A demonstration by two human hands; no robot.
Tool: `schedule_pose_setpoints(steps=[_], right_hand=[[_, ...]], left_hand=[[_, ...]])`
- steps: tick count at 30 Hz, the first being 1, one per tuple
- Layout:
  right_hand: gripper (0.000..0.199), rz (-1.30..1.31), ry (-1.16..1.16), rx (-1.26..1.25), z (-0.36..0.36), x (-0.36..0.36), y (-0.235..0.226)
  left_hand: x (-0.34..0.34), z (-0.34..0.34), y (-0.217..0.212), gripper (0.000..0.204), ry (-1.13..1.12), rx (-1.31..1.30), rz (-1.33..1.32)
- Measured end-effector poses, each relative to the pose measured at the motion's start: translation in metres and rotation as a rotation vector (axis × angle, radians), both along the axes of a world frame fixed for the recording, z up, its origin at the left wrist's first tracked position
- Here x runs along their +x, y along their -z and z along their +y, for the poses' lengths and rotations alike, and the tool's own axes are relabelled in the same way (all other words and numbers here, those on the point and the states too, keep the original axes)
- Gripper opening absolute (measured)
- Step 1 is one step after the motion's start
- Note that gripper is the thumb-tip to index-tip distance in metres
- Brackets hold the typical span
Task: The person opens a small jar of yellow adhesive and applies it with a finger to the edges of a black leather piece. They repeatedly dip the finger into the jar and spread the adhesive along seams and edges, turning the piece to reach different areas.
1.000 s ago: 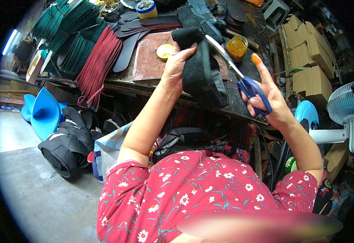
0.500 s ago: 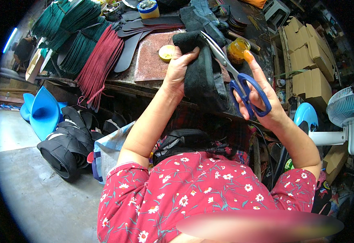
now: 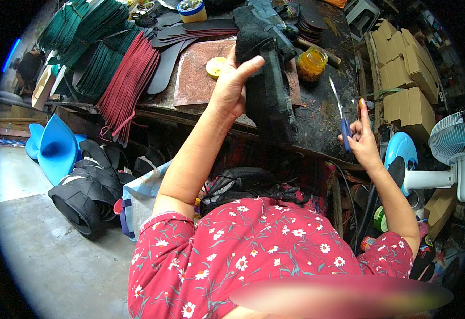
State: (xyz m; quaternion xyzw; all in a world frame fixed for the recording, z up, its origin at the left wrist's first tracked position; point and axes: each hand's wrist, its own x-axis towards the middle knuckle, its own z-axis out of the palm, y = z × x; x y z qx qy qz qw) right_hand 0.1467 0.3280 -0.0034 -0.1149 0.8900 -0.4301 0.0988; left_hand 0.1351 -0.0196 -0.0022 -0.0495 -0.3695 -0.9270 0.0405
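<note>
Black cloth strip, matte, near metal-bladed scissors

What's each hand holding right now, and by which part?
Left hand: the black fabric piece, by its left edge, toward the top. Right hand: the scissors, by their blue handles.

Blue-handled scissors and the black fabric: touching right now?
Apart. The head view shows dark tabletop between the black fabric in the left hand and the blue-handled scissors in the right hand.
</note>
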Motion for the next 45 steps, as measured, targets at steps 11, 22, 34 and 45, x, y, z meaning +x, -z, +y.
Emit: schedule_pose_setpoints(steps=[11,22,34,45], right_hand=[[0.044,0.486,-0.395,0.135,-0.061,-0.048,-0.080],[0.051,0.713,-0.417,0.121,-0.138,-0.065,-0.052],[0.056,0.896,-0.330,0.302,-0.143,-0.042,-0.053],[0.060,0.766,-0.359,0.241,-0.144,-0.050,-0.040]], left_hand=[[-0.007,0.010,-0.006,0.034,0.050,-0.203,-0.121],[-0.003,0.016,-0.020,0.022,-0.032,-0.111,-0.099],[-0.009,0.019,-0.005,0.025,-0.015,-0.067,-0.043],[-0.010,0.018,-0.010,0.018,0.021,-0.104,-0.094]])
